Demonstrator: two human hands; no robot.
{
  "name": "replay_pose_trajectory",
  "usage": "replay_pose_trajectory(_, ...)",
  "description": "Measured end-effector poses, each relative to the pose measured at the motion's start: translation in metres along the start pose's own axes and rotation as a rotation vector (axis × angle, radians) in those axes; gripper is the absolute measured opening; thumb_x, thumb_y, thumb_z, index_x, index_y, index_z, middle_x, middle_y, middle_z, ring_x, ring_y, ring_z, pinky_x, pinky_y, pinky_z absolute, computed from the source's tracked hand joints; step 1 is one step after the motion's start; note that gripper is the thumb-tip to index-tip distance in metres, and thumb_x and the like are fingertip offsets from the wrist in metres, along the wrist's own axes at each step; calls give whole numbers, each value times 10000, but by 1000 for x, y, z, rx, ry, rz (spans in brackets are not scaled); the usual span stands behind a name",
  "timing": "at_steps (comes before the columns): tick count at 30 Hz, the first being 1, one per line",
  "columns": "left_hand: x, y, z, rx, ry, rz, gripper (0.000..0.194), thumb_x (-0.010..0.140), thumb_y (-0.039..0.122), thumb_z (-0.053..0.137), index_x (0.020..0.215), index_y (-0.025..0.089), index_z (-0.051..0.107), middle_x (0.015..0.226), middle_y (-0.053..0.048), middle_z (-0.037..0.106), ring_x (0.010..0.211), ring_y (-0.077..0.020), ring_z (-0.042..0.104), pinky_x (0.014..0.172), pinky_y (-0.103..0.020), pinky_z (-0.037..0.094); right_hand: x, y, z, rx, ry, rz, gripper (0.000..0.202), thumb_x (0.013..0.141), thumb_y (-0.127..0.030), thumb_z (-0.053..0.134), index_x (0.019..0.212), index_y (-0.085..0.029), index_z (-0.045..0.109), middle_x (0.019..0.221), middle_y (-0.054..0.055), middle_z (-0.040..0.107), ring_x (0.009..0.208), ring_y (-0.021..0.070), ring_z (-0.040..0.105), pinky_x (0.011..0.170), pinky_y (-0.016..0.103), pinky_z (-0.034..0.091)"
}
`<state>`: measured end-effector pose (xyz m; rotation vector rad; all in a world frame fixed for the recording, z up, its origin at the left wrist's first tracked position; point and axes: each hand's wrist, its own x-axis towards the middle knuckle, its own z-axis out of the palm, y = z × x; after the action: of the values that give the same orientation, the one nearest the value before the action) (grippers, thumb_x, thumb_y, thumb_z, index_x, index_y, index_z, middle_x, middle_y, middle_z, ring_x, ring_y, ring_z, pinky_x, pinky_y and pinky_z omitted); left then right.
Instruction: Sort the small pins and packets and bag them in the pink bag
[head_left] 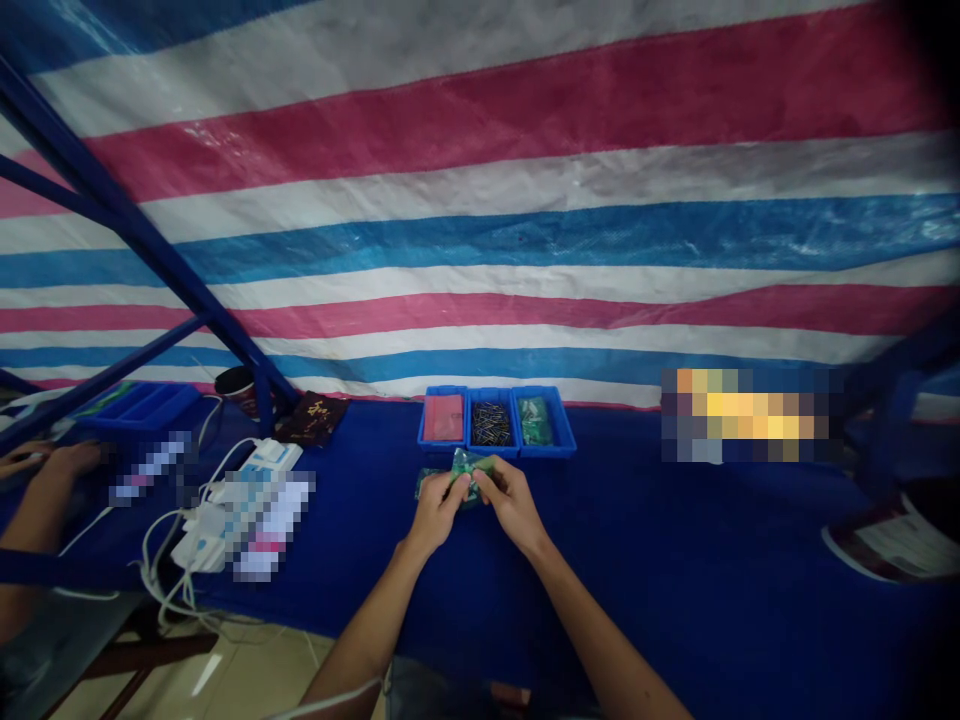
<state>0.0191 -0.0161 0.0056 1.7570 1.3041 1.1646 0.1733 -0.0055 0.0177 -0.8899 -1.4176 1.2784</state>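
Note:
Both hands meet over the blue table, gripping a small clear-and-green plastic bag (462, 459) between thumbs and fingers. My left hand (433, 512) pinches its left side; my right hand (514, 506) pinches the right. Fingers hide most of the bag, so its contents cannot be made out. Another greenish packet (424, 484) shows partly behind my left hand. Just beyond the hands stand three blue bins in a row: the left bin (444, 449) holds pink sheets or bags, the middle bin (491, 451) many dark screws, the right bin (568, 440) green plastic packets.
White power strips (196, 535) with tangled cables lie to the left, near a dark brown packet (313, 418). Further left, another person's hand (71, 465) is by a blue tray (142, 408). A round container (885, 545) stands at the right. Striped sheeting (480, 240) hangs behind.

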Motion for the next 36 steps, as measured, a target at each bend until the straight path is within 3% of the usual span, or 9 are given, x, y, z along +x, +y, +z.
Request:
replay_pose_trajectory(4,0,1,2,-4,-25,-5,447,953,438,515,623,145,589,514,30,501,504,-106,461,563,-225,347,1,-13,-14,-89,164,-39,285,911,-442,576,822,-174,618,632,-15,523,565,133,461,543,253,386)
replay_pose_trajectory(9,-2,4,1,16,-2,0,477,958,449,500,598,145,574,527,28,503,519,-104,467,576,-226,344,24,-36,-73,-274,543,-182,329,833,-469,659,972,-175,605,765,14,629,671,162,557,637,272,428)
replay_pose_trajectory(12,-3,4,1,28,-14,18,468,969,440,483,614,150,576,530,28,503,524,-109,481,585,-231,352,44,-40,-112,-530,484,-151,299,882,-470,570,807,-181,585,667,10,617,645,165,554,659,278,410)
replay_pose_trajectory(15,-3,2,1,33,22,30,455,966,431,493,616,153,582,512,31,481,516,-108,467,578,-232,342,59,-32,-130,-865,395,-31,311,894,-421,516,726,-174,599,651,18,609,649,165,532,707,305,379)
replay_pose_trajectory(18,-3,1,0,13,98,9,459,956,444,506,606,156,580,494,35,455,493,-102,436,559,-231,330,64,-20,-126,-1108,319,128,303,899,-386,511,763,-176,681,753,54,640,803,222,540,800,388,353)
replay_pose_trajectory(22,-3,2,-1,3,171,-20,478,953,477,499,604,158,576,496,32,458,480,-103,424,543,-233,331,59,-10,-107,-1368,326,156,255,893,-364,554,815,-183,716,1037,145,595,1052,328,456,848,467,322)
replay_pose_trajectory(27,-3,4,-2,24,177,-11,466,958,457,495,605,161,568,503,32,452,488,-103,417,538,-234,326,59,-20,-97,-1531,347,146,183,833,-211,567,994,-160,639,1084,179,546,1055,341,436,829,440,308)
replay_pose_trajectory(32,-2,1,-5,12,278,-47,462,954,476,491,612,169,544,503,37,417,490,-105,402,519,-234,305,65,-38,-96,-1498,344,82,248,783,-118,533,1021,-149,591,1028,169,578,1001,320,484,812,407,310)
replay_pose_trajectory(36,-2,0,-9,-73,439,-101,445,955,490,481,640,177,515,508,49,370,484,-103,363,501,-228,288,47,-47,-69,-1204,224,-108,156,899,-158,439,972,-178,576,886,78,624,833,216,568,742,310,357)
